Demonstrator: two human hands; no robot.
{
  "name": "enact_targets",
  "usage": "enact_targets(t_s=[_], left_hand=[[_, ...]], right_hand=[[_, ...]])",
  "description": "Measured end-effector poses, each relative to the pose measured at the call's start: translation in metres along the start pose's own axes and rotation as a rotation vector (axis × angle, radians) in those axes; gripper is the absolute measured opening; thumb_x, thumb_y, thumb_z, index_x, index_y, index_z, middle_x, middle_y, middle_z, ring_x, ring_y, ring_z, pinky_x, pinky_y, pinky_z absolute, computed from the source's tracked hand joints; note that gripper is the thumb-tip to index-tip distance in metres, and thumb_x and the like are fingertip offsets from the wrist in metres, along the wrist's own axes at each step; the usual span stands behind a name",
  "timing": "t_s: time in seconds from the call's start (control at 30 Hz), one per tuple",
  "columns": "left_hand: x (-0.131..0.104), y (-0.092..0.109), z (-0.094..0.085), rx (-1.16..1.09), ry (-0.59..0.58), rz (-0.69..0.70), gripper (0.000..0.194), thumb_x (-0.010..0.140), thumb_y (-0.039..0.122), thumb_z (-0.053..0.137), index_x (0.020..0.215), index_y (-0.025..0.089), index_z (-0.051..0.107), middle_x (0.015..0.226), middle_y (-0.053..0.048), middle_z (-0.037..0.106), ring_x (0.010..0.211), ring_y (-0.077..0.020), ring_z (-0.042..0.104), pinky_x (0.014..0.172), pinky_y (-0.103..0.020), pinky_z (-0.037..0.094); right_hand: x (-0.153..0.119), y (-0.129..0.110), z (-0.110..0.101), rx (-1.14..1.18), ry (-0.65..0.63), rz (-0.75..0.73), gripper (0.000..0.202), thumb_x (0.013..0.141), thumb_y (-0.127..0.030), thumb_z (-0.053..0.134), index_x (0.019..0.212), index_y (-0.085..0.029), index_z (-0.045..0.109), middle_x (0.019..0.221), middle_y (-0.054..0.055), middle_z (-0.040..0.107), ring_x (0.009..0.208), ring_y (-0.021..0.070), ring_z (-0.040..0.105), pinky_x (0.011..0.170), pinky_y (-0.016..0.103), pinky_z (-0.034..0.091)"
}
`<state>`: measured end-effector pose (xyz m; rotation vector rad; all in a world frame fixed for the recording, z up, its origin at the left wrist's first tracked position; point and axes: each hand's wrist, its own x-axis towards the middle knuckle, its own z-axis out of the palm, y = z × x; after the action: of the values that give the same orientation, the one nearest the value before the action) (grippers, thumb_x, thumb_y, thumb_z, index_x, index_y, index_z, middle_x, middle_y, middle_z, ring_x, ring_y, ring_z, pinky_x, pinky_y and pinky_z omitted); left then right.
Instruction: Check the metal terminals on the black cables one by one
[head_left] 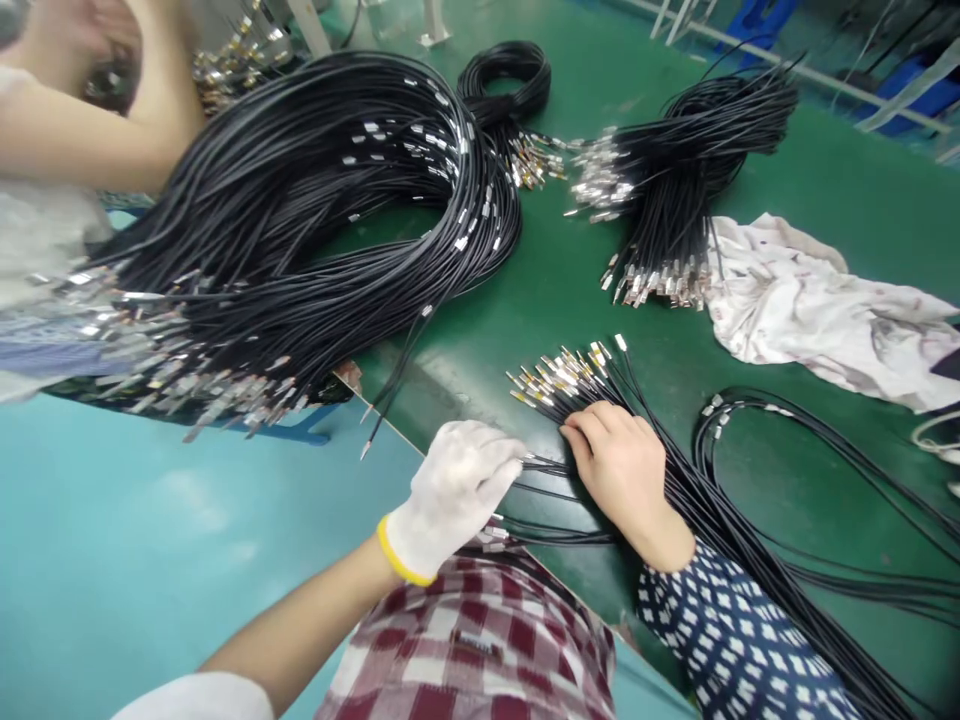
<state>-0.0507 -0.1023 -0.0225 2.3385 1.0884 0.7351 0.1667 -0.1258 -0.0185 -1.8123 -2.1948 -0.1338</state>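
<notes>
Dozens of thin, glossy black wires (675, 480) with brass-tipped terminals (562, 375) fan beyond the bare right hand (619, 470) pressing them flat on the green table (825, 180), while the white knit-gloved left hand (454, 490) pinches several strands just beside it.

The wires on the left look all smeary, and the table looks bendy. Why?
In the head view, the big wire coil has blurred metal ends at the left edge, while the bundle by the right hand and gloved left hand is sharp; the wide lens curves the green table, which shows soft glare.
</notes>
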Motion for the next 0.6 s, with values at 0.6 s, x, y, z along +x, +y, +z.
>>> enact_targets(t_s=[0.6], left_hand=[[0.032,0.008,-0.016,-0.464,0.023,-0.564,0.023,0.092,0.026,0.051,0.077,0.021,0.067,0.085,0.000,0.070,0.083,-0.0166,0.063,0.078,-0.027,0.047]], right_hand=[[0.009,-0.026,-0.015,0.480,-0.076,0.002,0.016,0.099,-0.029,0.055,0.097,-0.020,0.068,0.097,0.008,0.073,0.090,0.0233,0.067,0.076,0.038,0.042]])
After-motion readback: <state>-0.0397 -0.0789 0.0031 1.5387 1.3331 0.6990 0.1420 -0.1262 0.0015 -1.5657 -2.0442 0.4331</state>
